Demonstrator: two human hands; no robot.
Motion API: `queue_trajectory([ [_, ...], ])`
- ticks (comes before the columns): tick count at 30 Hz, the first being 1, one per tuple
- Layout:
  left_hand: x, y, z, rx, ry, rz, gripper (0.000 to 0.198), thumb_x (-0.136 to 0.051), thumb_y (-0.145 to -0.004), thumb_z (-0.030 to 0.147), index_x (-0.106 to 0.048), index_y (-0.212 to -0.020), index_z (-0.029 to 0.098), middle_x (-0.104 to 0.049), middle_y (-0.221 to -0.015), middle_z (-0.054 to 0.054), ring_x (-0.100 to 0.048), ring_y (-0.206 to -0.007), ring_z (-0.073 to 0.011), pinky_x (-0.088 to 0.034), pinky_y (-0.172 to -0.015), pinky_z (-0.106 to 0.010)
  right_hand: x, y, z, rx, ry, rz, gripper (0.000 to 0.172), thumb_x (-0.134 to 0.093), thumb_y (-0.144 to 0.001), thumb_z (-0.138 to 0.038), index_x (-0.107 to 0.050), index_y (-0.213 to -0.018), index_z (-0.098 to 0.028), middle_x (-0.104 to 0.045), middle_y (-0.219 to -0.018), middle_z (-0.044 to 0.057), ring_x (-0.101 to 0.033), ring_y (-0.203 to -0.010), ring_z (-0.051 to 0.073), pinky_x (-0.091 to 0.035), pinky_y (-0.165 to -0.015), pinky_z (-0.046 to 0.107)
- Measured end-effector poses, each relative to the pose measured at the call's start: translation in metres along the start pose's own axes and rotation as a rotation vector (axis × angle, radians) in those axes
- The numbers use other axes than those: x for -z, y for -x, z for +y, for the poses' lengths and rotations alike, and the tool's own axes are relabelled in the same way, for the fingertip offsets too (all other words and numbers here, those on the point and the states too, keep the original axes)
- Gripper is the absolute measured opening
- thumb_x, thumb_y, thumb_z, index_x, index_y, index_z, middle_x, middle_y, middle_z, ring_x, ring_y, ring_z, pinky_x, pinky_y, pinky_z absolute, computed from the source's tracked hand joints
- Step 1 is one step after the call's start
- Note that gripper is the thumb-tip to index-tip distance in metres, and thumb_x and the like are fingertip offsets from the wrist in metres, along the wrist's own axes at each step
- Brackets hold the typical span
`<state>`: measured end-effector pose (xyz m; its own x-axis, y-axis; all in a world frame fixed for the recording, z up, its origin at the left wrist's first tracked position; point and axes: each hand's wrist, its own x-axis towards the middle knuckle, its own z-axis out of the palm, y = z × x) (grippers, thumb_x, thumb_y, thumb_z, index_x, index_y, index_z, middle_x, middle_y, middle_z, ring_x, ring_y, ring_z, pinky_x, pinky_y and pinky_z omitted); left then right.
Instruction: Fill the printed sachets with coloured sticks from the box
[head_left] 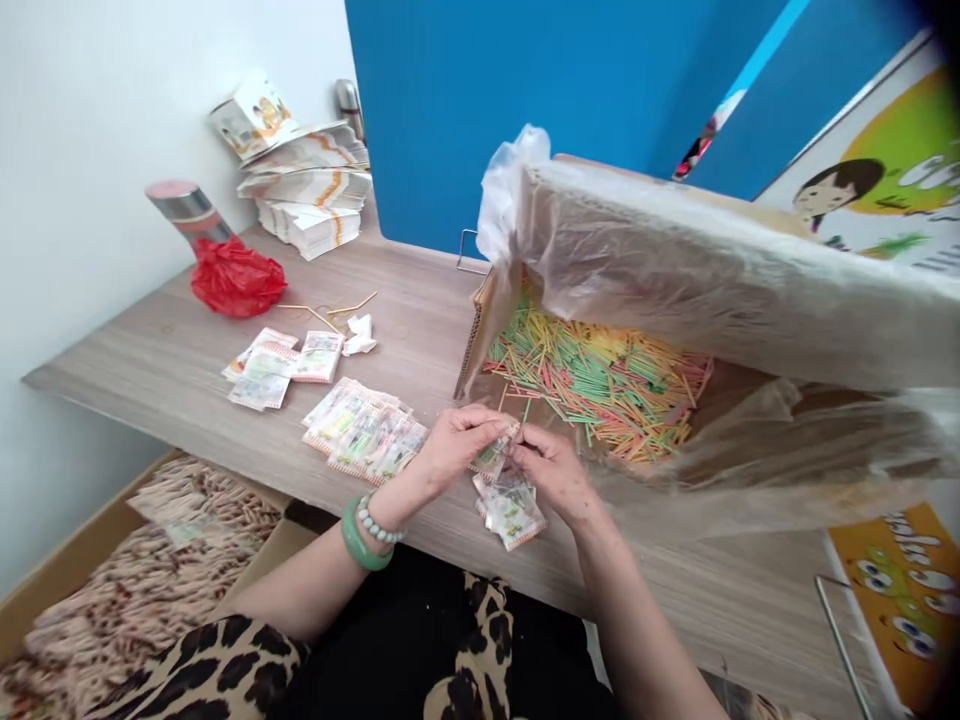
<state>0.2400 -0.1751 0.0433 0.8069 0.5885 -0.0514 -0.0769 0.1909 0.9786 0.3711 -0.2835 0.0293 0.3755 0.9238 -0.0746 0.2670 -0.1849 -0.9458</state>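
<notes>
My left hand [459,445], wearing a green bangle and a beaded bracelet, pinches a small clear printed packet [491,460]. At the packet's upper right edge, my right hand [555,472] has its fingers closed around a thin green stick [526,412] that points upward. A thin orange stick [502,398] shows just beyond my left fingertips; whether it is held cannot be told. Beneath my hands lie several loose printed packets [516,518]. To the left, a row of overlapping filled packets [367,432] rests on the table.
A plastic-lined cardboard box [480,325] holds many coloured sticks [600,375]. Smaller packet stacks [264,370], crumpled tissue [360,335], a red plastic bag [238,280] and piled cartons [311,195] stand left. Below the table edge, another box [251,535] holds many packets.
</notes>
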Motion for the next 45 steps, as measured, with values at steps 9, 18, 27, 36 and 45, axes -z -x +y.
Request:
queue_trajectory([
  [9,0.065,0.037,-0.023,-0.108,-1.057,0.419,0.028,-0.045,-0.094,0.03,-0.057,-0.071,0.019,-0.053,-0.075,-0.004,-0.049,-0.075,-0.0198,-0.037,-0.072,-0.032,-0.009,0.053,-0.008,-0.124,0.774,0.047,0.022,-0.047,-0.093,-0.032,-0.063,-0.091,-0.018,-0.068,-0.095,0.009,-0.062,-0.093,0.024,-0.041,-0.084,0.034],
  [18,0.082,0.043,-0.034,-0.007,-1.626,0.547,0.035,-0.039,-0.096,0.025,-0.067,-0.116,0.02,-0.062,-0.105,-0.013,-0.052,-0.083,-0.0263,-0.034,-0.071,-0.036,-0.015,0.068,0.012,-0.408,0.91,0.051,0.019,-0.047,-0.093,-0.026,-0.064,-0.1,-0.021,-0.072,-0.091,0.005,-0.066,-0.087,0.02,-0.038,-0.075,0.028],
  [27,0.032,0.044,-0.013,-0.11,-0.907,0.186,0.025,-0.051,-0.089,0.032,-0.073,-0.084,0.022,-0.069,-0.084,-0.005,-0.063,-0.081,-0.0204,-0.045,-0.076,-0.031,0.001,0.082,0.007,-0.133,0.968,0.194,0.023,-0.046,-0.095,-0.023,-0.068,-0.087,-0.024,-0.07,-0.087,0.006,-0.063,-0.087,0.022,-0.037,-0.073,0.028],
  [36,0.02,0.026,-0.007,0.094,-0.562,0.069,0.017,-0.061,-0.075,0.032,-0.071,-0.067,0.02,-0.069,-0.068,-0.001,-0.061,-0.071,-0.02,-0.043,-0.069,-0.029,0.017,0.085,0.017,-0.171,0.843,0.248,0.024,-0.04,-0.093,-0.021,-0.064,-0.098,-0.024,-0.064,-0.066,0.002,-0.059,-0.063,0.018,-0.034,-0.06,0.026],
  [45,-0.015,0.008,-0.005,0.268,-0.031,-0.128,0.038,-0.083,-0.061,0.036,-0.076,-0.09,0.014,-0.076,-0.085,-0.007,-0.065,-0.073,-0.0201,-0.05,-0.069,-0.03,0.013,0.056,0.0,0.023,-0.005,0.401,0.02,-0.051,-0.088,-0.037,-0.053,-0.076,-0.022,-0.053,-0.071,-0.002,-0.05,-0.068,0.014,-0.04,-0.064,0.024],
])
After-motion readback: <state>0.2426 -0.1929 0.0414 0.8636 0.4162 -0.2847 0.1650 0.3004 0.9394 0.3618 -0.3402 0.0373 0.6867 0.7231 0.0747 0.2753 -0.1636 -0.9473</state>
